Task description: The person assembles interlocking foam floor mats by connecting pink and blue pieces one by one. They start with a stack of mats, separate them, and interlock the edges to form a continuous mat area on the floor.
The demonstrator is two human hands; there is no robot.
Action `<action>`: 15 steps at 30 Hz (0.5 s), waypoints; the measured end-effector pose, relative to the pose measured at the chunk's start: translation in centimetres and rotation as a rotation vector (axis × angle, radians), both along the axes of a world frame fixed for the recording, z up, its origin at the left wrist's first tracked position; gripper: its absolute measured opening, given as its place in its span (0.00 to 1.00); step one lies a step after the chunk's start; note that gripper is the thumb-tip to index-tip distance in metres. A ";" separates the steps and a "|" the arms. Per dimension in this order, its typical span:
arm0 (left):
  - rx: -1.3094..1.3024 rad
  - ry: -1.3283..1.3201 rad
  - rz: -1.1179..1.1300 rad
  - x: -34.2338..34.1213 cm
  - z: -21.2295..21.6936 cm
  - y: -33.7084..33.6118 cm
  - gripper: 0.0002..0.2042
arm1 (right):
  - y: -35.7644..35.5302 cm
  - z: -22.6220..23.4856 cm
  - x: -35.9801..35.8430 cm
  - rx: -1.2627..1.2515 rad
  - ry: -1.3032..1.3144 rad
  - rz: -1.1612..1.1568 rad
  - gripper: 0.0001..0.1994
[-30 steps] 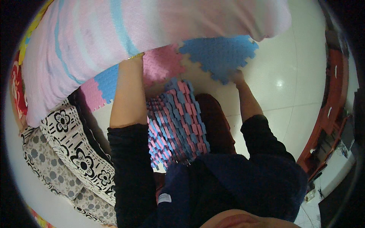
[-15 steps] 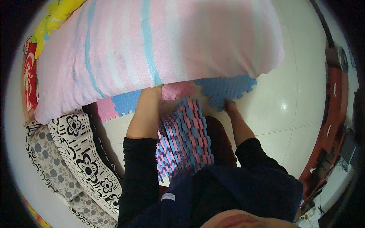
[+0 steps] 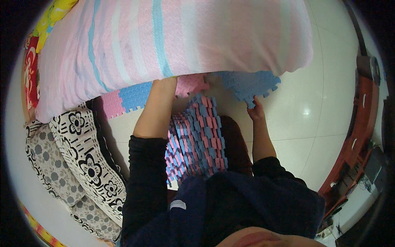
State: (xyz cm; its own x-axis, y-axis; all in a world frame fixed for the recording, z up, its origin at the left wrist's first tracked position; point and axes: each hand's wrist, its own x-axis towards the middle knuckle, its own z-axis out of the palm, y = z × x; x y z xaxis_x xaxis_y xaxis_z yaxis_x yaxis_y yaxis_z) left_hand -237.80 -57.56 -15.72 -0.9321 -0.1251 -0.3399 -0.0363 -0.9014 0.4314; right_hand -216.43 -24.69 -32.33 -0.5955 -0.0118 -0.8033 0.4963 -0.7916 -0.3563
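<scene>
My right hand (image 3: 256,110) pinches the lower corner of a blue foam mat tile (image 3: 249,84) with a toothed edge, its far side hidden under a pink striped sheet (image 3: 123,49). My left forearm (image 3: 154,109) reaches to the sheet's hanging edge, and the left hand's fingers are hidden beneath it. Beside the left wrist lies a pink foam tile (image 3: 190,84). To the left are a joined blue foam tile (image 3: 136,98) and another pink tile (image 3: 112,105). Close to my body, between my arms, stands a stack of pink and blue foam tiles (image 3: 203,131).
A sofa with a black-and-white flowered cover (image 3: 88,164) stands at the left. Pale floor tiles (image 3: 304,119) extend to the right, as far as a reddish-brown wooden cabinet (image 3: 356,148). A yellow cloth (image 3: 53,16) lies at the far left corner of the sheet.
My right hand has shifted slightly right with the blue tile's corner, and its fingers show more plainly. The whole view has moved a little, so the sheet appears higher. My left arm still reaches under it.
</scene>
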 end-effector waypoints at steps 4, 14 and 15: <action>-0.001 -0.004 -0.005 0.1 -0.2 0.3 0.23 | 0.1 -3.5 0.9 0.157 -0.107 0.189 0.17; -0.025 -0.007 -0.028 0.5 -1.2 -0.4 0.24 | -11.3 -12.0 0.3 0.177 -0.086 0.225 0.10; -0.016 0.002 -0.038 0.2 -1.2 0.0 0.24 | -10.6 -13.2 0.2 0.330 -0.013 0.335 0.11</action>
